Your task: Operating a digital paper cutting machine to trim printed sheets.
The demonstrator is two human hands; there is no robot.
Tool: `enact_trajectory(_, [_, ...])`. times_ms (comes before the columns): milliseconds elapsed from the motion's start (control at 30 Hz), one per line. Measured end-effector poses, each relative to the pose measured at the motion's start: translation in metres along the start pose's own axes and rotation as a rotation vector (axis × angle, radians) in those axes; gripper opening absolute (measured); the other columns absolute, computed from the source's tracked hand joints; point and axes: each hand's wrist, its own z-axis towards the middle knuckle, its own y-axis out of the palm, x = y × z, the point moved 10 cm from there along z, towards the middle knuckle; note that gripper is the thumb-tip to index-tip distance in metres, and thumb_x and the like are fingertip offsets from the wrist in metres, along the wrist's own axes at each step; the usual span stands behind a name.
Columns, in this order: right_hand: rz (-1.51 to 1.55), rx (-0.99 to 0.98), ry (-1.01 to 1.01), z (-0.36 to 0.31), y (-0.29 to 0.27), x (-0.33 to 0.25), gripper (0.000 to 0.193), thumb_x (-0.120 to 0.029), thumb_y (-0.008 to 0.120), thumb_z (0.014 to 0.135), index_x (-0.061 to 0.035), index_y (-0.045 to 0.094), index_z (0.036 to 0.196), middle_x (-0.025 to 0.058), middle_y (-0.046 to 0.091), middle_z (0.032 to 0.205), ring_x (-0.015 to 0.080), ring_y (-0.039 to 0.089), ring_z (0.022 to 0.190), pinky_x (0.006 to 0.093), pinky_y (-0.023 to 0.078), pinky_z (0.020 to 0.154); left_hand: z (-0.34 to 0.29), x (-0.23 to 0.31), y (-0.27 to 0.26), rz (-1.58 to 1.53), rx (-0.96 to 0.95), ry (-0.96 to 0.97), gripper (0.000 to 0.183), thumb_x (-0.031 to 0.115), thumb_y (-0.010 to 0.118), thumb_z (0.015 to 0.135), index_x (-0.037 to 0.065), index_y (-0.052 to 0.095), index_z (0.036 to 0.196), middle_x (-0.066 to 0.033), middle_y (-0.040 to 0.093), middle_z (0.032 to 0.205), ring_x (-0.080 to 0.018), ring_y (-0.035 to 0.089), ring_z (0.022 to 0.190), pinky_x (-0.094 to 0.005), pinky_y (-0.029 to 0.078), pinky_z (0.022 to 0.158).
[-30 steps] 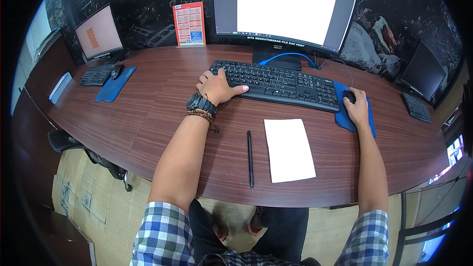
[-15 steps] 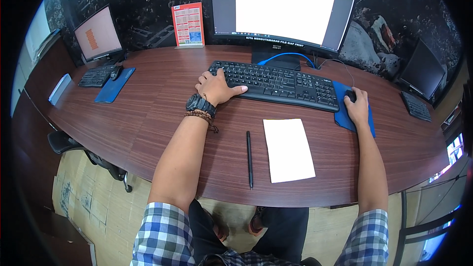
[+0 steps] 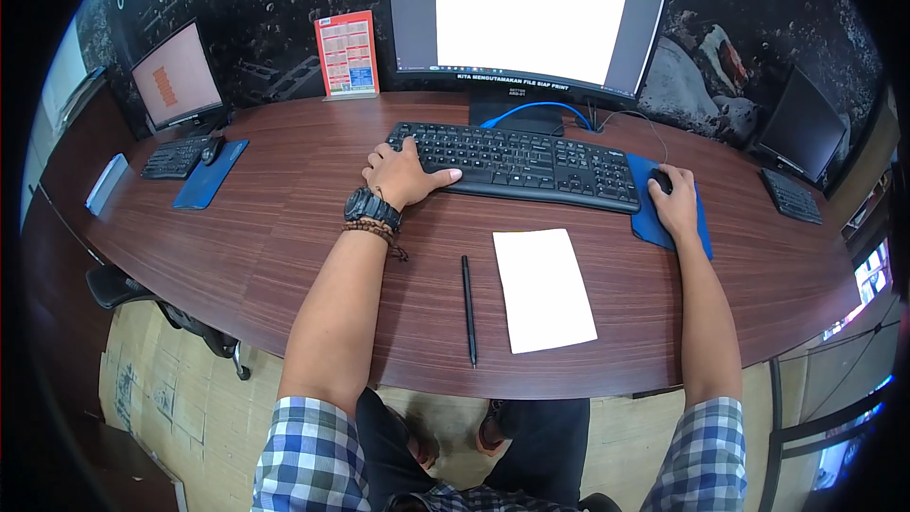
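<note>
Brown bench (image 3: 246, 256), black keyboard (image 3: 521, 169).
Left grip (image 3: 402, 177) lies spread on it; a slip could type something wrong. Right grip (image 3: 678, 206) curls round the mouse (image 3: 661, 180).

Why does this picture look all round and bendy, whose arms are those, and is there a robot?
There's no robot here, just two bare hands of someone wearing checked sleeves. A camera worn on their head looks down, so you see nearly what they see. Its very wide lens bends straight edges, like the edge of the desk.

The left hand lies spread over the left end of a black keyboard, not holding anything. The right hand is cupped over a dark mouse on a blue mat. Nearer the person lie a black pen and white paper, both untouched. Behind the keyboard stands a big bright screen.
</note>
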Motion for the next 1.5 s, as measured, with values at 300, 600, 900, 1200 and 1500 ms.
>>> enact_trajectory(300, [-0.007, -0.016, 0.007, 0.001, 0.001, 0.002, 0.043, -0.025, 0.069, 0.084, -0.0063, 0.066, 0.122, 0.0179, 0.056, 0.125, 0.0366, 0.056, 0.118, 0.0428, 0.046, 0.101, 0.000, 0.000, -0.001, 0.009, 0.005, 0.000, 0.110, 0.077, 0.069, 0.073, 0.002, 0.041, 0.148, -0.0352, 0.040, 0.142, -0.0501, 0.036, 0.136, -0.0585, 0.033, 0.108])
enact_trajectory(600, [0.031, -0.051, -0.082, -0.002, 0.001, -0.014, 0.042, -0.022, 0.069, 0.081, -0.0064, 0.067, 0.120, 0.0171, 0.058, 0.123, 0.0359, 0.058, 0.115, 0.0422, 0.046, 0.100, 0.000, -0.001, -0.003, 0.038, 0.035, 0.014, 0.114, 0.079, 0.069, 0.070, 0.001, 0.040, 0.148, -0.0369, 0.042, 0.141, -0.0521, 0.041, 0.133, -0.0578, 0.039, 0.106])
enact_trajectory(900, [0.034, -0.048, -0.096, -0.001, 0.002, -0.011, 0.039, -0.022, 0.069, 0.081, -0.0066, 0.068, 0.118, 0.0166, 0.058, 0.121, 0.0353, 0.058, 0.115, 0.0417, 0.046, 0.100, -0.002, 0.001, -0.004, 0.035, 0.038, 0.015, 0.115, 0.080, 0.070, 0.069, 0.001, 0.040, 0.148, -0.0364, 0.042, 0.141, -0.0513, 0.041, 0.133, -0.0569, 0.038, 0.107])
enact_trajectory(1200, [0.043, -0.058, -0.080, -0.001, 0.002, -0.012, 0.040, -0.022, 0.069, 0.082, -0.0065, 0.067, 0.118, 0.0169, 0.058, 0.121, 0.0355, 0.058, 0.115, 0.0418, 0.045, 0.100, -0.003, 0.002, -0.003, 0.003, 0.004, 0.003, 0.108, 0.077, 0.069, 0.073, 0.002, 0.042, 0.146, -0.0346, 0.039, 0.143, -0.0501, 0.034, 0.137, -0.0583, 0.033, 0.109])
enact_trajectory(1500, [0.054, -0.059, -0.114, -0.003, 0.001, -0.018, 0.038, -0.023, 0.070, 0.084, -0.0073, 0.068, 0.118, 0.0174, 0.059, 0.121, 0.0355, 0.058, 0.115, 0.0419, 0.046, 0.099, -0.003, 0.001, -0.004, 0.042, 0.023, 0.004, 0.114, 0.079, 0.069, 0.070, 0.002, 0.040, 0.149, -0.0361, 0.041, 0.142, -0.0505, 0.041, 0.134, -0.0570, 0.039, 0.107])
